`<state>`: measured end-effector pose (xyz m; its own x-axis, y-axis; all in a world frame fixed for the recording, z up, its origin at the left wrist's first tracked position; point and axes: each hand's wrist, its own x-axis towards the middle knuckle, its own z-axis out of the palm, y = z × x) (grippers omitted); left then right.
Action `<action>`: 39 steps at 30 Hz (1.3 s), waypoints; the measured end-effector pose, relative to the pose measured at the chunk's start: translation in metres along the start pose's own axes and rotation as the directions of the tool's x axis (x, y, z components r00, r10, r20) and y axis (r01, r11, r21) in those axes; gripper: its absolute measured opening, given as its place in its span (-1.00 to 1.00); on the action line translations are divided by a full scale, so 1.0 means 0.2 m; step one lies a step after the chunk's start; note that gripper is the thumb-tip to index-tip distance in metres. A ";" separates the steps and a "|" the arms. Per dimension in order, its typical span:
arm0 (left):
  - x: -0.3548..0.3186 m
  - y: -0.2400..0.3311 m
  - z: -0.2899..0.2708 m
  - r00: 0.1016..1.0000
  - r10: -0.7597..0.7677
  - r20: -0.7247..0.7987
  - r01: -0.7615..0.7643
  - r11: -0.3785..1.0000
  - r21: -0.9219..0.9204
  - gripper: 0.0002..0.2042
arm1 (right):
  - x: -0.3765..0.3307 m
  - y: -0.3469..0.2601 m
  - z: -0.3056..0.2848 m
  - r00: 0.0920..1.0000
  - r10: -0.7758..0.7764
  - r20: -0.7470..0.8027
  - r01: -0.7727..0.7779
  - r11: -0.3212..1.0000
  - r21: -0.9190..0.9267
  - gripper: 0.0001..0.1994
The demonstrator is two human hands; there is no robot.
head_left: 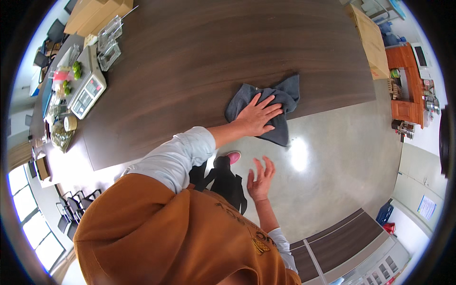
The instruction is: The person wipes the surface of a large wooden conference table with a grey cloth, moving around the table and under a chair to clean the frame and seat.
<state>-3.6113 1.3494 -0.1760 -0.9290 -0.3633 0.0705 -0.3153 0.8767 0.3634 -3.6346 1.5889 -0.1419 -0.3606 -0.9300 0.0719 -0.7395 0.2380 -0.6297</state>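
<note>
A dark grey cloth [289, 97] lies bunched on the brown wood-grain table [204, 61], close to its near edge, with one corner hanging over that edge. My left hand [258, 115] lies palm down on the cloth, fingers spread and stretched out, pressing on it rather than gripping it. Off the table, in front of my body and above the floor, is my right hand [261, 181]. Its fingers are loosely bent and apart, and nothing shows in them.
At the table's left stand a digital scale [88, 99], clear plastic boxes [109, 54], green produce [76, 71] and a bag of greens [61, 136]. Cardboard boxes [97, 16] are at the far left; another cardboard box [369, 40] adjoins the right end. A brown-topped cabinet [344, 242] stands at lower right.
</note>
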 end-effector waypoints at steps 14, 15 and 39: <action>-1.34 -0.51 -0.19 0.237 -0.962 -0.132 0.894 0.163 0.418 -0.34 | -0.18 0.21 -0.17 0.994 0.098 0.048 -0.102 0.992 0.072 -0.64; -1.16 -0.50 -0.16 0.206 -0.976 -0.071 0.844 0.141 0.517 -0.33 | -0.21 0.22 -0.17 0.991 0.126 0.037 -0.128 0.988 0.089 -0.64; 0.57 0.15 0.05 0.936 -0.299 0.184 0.221 0.909 0.354 -0.19 | -0.26 0.65 -0.59 0.853 0.521 -0.012 -0.502 0.827 0.253 -0.69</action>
<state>-3.7295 1.3372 -0.1659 -0.8110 -0.5445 -0.2141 -0.5604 0.8281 0.0167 -3.7788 1.7009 -0.1364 -0.7001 -0.6661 -0.2573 -0.2871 0.5925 -0.7527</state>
